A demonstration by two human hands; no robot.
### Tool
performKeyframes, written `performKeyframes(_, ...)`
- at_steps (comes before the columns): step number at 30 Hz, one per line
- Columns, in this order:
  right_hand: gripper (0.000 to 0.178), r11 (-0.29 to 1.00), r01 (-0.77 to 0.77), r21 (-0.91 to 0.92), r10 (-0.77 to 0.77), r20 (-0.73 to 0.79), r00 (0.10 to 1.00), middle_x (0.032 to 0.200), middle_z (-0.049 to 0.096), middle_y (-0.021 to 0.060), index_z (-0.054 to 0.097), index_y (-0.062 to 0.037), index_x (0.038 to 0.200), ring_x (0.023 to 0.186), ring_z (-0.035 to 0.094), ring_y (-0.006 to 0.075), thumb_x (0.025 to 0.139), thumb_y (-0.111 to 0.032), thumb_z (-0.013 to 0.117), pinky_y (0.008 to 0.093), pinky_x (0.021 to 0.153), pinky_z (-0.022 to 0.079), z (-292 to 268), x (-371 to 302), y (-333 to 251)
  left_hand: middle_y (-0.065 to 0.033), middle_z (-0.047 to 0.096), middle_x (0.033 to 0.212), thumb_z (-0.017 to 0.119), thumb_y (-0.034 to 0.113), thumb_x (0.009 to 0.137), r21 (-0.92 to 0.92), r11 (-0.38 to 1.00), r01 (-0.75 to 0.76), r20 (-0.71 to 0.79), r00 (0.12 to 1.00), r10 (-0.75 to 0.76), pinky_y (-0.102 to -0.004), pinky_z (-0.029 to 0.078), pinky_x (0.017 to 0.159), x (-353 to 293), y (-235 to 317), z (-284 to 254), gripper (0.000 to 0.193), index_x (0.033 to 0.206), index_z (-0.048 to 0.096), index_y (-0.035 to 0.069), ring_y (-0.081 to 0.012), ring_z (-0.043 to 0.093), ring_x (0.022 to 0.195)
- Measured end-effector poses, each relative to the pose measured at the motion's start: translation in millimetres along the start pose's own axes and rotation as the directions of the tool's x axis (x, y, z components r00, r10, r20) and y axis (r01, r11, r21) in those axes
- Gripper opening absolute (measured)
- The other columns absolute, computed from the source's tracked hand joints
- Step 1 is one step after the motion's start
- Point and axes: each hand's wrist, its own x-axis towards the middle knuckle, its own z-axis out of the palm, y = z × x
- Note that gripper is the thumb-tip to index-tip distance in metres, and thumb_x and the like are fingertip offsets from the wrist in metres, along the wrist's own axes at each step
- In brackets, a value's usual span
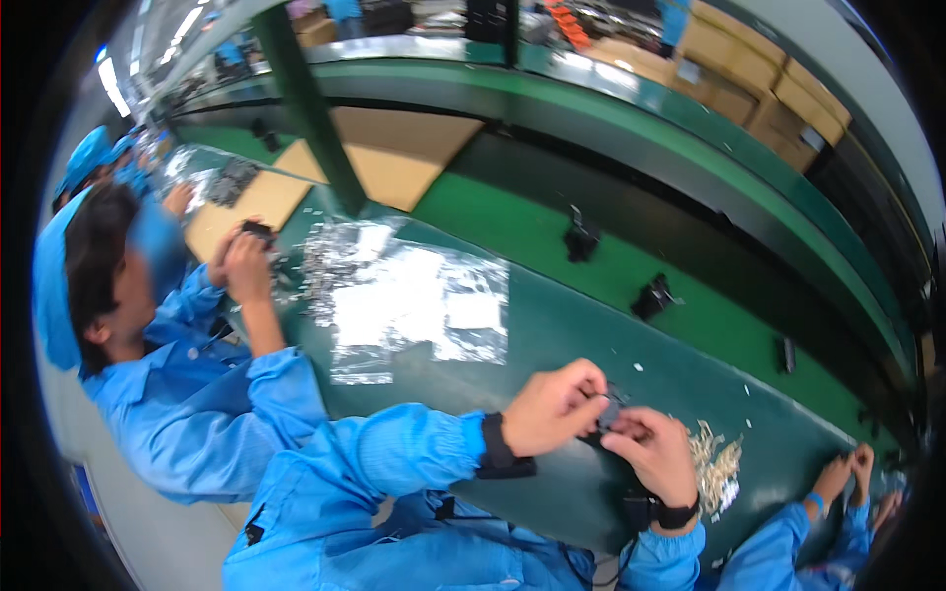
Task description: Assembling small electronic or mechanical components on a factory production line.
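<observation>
Bright strip lights (113,87) upper left, white glare on plastic bags (424,305), fisheye-curved edges.

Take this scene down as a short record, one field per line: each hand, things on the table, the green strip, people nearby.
Left hand: pinching a small dark part
Right hand: fingers at the same part
Beside right hand: pile of pale strips
Table, left side: clear plastic bags
Green strip: dark items, spaced apart
Nearby person, left: blue clothing, holding a dark object

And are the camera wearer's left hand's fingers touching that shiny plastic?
Apart: the head view shows green tabletop between the left hand's fingers and the shiny plastic.
</observation>
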Motion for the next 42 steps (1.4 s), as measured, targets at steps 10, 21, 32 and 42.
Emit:
performKeyframes(10, 0.021, 0.966, 0.24, 0.097, -0.221, -0.171, 0.96, 0.096, 0.071, 0.006, 0.078, -0.0031, 0.105, 0.076, 0.064, 0.0115, 0.084, -0.004, 0.079, 0.0262, 0.06, 0.05, 10, -4, -9, -0.0052, 0.067, 0.088, 0.064, 0.003, 0.099, 0.026, 0.973, 0.23, 0.171, 0.958, -0.231, -0.0242, 0.057, 0.068, -7, 14, 0, 0.013, 0.11, 0.057, 0.001, -0.0097, 0.068, 0.081)
performKeyframes(21, 0.029, 0.75, 0.541, -0.381, -0.646, -0.24, 0.725, 0.094, 0.069, 0.008, 0.076, -0.0038, 0.104, 0.08, 0.067, 0.0263, 0.075, 0.002, 0.079, 0.0357, 0.068, 0.055, 21, -11, -13, -0.0061, 0.066, 0.091, 0.063, 0.005, 0.101, 0.044, 0.976, 0.211, 0.185, 0.959, -0.216, -0.0248, 0.056, 0.067, -9, 21, 2, 0.015, 0.113, 0.059, -0.001, -0.0092, 0.064, 0.078)
performKeyframes(32, 0.029, 0.886, 0.454, -0.097, -0.463, -0.261, 0.847, 0.097, 0.073, 0.0109, 0.074, -0.0012, 0.107, 0.083, 0.07, 0.0257, 0.079, 0.001, 0.08, 0.0351, 0.072, 0.056, 16, -13, -23, -0.0043, 0.065, 0.097, 0.059, 0.006, 0.103, 0.151, 0.986, 0.078, 0.196, 0.975, -0.107, -0.0232, 0.051, 0.066, -9, 12, -2, 0.01, 0.112, 0.06, 0.001, -0.0077, 0.061, 0.078)
performKeyframes(42, 0.019, 0.947, 0.306, 0.1, -0.264, -0.303, 0.916, 0.092, 0.074, 0.0112, 0.074, -0.0005, 0.105, 0.073, 0.069, 0.0145, 0.086, 0.0, 0.074, 0.0248, 0.057, 0.053, 17, -12, -15, -0.0102, 0.066, 0.103, 0.061, 0.007, 0.1, 0.42, 0.891, -0.171, 0.271, 0.961, 0.057, -0.0309, 0.051, 0.075, -6, 26, -3, 0.007, 0.106, 0.062, 0.002, -0.0198, 0.065, 0.089)
